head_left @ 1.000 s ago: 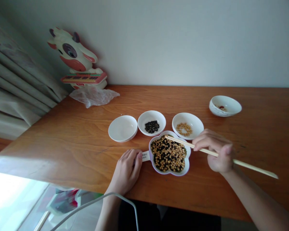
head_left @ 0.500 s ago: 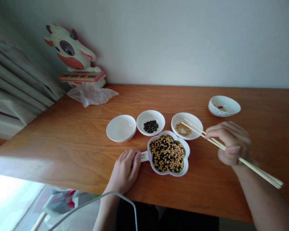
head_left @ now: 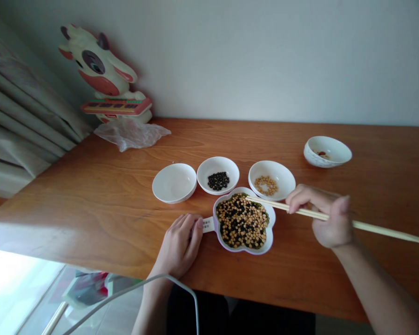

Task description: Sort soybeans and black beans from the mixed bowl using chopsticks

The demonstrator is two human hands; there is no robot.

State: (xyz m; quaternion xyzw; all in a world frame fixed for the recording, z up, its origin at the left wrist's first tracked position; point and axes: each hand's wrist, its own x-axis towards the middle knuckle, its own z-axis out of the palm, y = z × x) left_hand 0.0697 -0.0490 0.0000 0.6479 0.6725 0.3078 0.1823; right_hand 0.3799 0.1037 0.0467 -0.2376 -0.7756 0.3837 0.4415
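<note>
My left hand [head_left: 181, 242] is closed around the handle of a flower-shaped dish [head_left: 273, 228] with a lilac outside. Mixed beans [head_left: 242, 221], black, tan and green, cover its bottom. Wooden chopsticks [head_left: 309, 213] lie in the grip of my right hand [head_left: 323, 214], their tips over the far side of the mixed beans. Whether the tips pinch a bean is too small to tell. Just behind the dish, a white bowl [head_left: 288, 173] contains tan beans [head_left: 266, 185]. Beside it a second bowl [head_left: 203, 165] has black beans [head_left: 218, 181]. A third white bowl [head_left: 174, 183] on the left contains nothing.
Farther back on the right of the wooden table [head_left: 101, 204] stands a patterned bowl [head_left: 328, 158] with a few reddish bits. At the back left are a cow toy keyboard [head_left: 117, 107] and a clear plastic bag [head_left: 131, 135]. A grey cable [head_left: 167, 277] crosses near my left wrist.
My right hand has turned, and the chopstick tips have moved left and toward me, from over the tan-bean bowl to over the flower-shaped dish. My left hand keeps its hold.
</note>
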